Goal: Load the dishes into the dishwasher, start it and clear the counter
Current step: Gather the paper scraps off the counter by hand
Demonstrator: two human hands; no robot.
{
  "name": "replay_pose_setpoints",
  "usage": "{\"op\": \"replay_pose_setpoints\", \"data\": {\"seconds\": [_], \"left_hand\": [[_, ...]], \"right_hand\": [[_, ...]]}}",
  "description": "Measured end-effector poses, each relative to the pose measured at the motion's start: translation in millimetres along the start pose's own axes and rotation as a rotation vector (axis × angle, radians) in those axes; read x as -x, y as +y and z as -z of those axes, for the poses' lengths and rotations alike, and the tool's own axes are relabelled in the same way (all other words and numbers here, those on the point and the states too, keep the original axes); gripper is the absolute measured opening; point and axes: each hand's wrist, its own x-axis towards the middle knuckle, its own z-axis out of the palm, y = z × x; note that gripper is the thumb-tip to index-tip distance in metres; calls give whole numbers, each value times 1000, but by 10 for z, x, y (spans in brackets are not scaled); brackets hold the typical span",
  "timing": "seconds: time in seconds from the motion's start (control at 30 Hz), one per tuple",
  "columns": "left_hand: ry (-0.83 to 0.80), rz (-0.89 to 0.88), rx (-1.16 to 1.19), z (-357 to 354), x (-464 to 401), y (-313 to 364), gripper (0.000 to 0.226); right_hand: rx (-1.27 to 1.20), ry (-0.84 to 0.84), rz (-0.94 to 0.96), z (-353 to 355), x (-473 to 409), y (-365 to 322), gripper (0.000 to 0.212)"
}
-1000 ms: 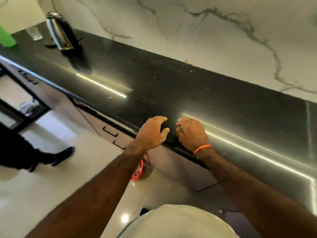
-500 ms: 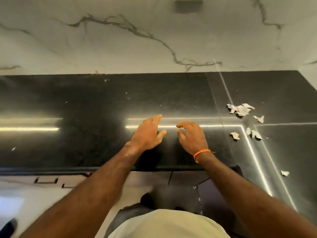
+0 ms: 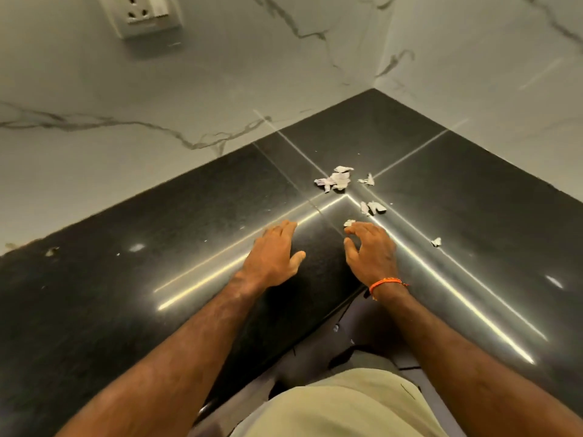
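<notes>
Paper scraps [image 3: 336, 179] beyond both grips, right hand [image 3: 372, 253] fingertips touching one, fingers relaxed

Home kitchen: black granite counter [image 3: 473, 184], marble-look backsplash [image 3: 126, 105], wall socket [image 3: 142, 14].

Both hands over the black counter [image 3: 473, 190] at its inner corner. Left hand [image 3: 273, 255] flat, palm down, fingers straight, thumb out to the side. Right hand [image 3: 372, 252] beside it, apart, fingers loosely bent, fingertips right at a small paper scrap [image 3: 349, 222]; contact unclear. Orange thread bracelet [image 3: 386, 283] on the right wrist. More torn paper scraps [image 3: 337, 179] lie just beyond, near the corner. Marble wall [image 3: 189, 99] behind, with a socket plate [image 3: 143, 14] up top.
</notes>
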Motion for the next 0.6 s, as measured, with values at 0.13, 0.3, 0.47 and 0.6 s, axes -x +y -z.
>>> {"op": "replay_pose_setpoints", "data": {"seconds": [0.13,0.3,0.47,0.6], "left_hand": [[-66,-74,-33,-129,-305,189,82],[-68,-163,-71,-304,-659,475,85],[-102,-267,-99,-627,-1071,902,88],[-50,-251,-198,-800,-1262,969,90]], "right_hand": [[82,120,-169,199,-61,437,34],[155,75,-277,365,-137,697,41],[274,44,-406,433,-211,1070,53],[298,-78,-585,266,-403,1192,75]]}}
